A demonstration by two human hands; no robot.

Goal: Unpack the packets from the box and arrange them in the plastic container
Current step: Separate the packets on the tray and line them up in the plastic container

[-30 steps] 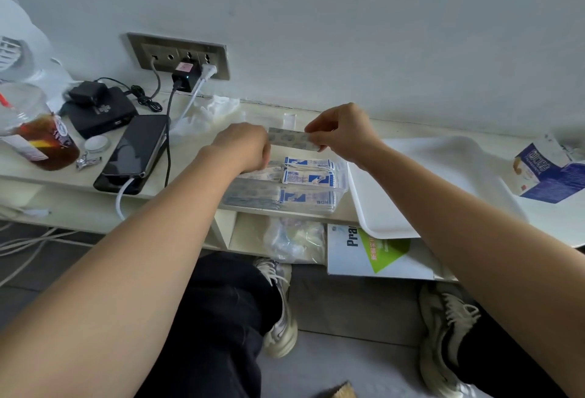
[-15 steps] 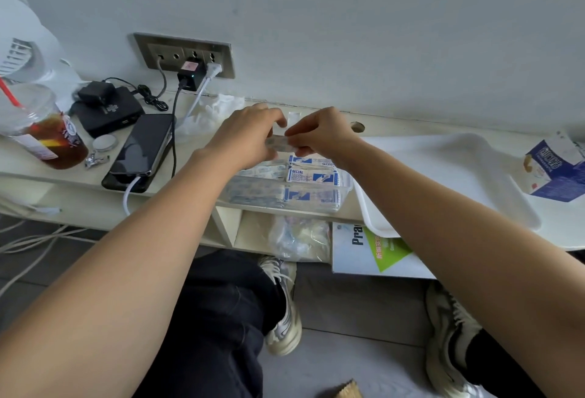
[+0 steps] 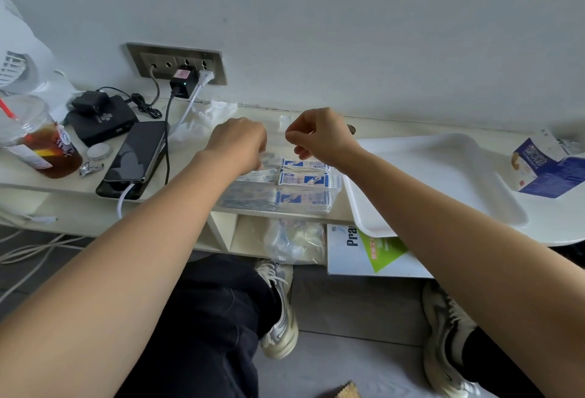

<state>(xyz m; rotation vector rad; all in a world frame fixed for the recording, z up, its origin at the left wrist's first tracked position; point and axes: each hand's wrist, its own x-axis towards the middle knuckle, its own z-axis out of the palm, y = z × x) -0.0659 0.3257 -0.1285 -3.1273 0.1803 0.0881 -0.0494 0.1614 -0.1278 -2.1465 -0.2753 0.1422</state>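
My left hand (image 3: 235,144) curls down into the left half of the plastic container (image 3: 338,187), probably to lay a packet flat beside the packets (image 3: 304,179) stacked there (blur hides any pinch). My right hand (image 3: 319,141) hovers, fingers curled on nothing; the box (image 3: 544,166) lies far right.

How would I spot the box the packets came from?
Find the big white tray on the shelf. Just right of it, at the picture's edge, lies the box. It is the only dark blue carton, torn open.
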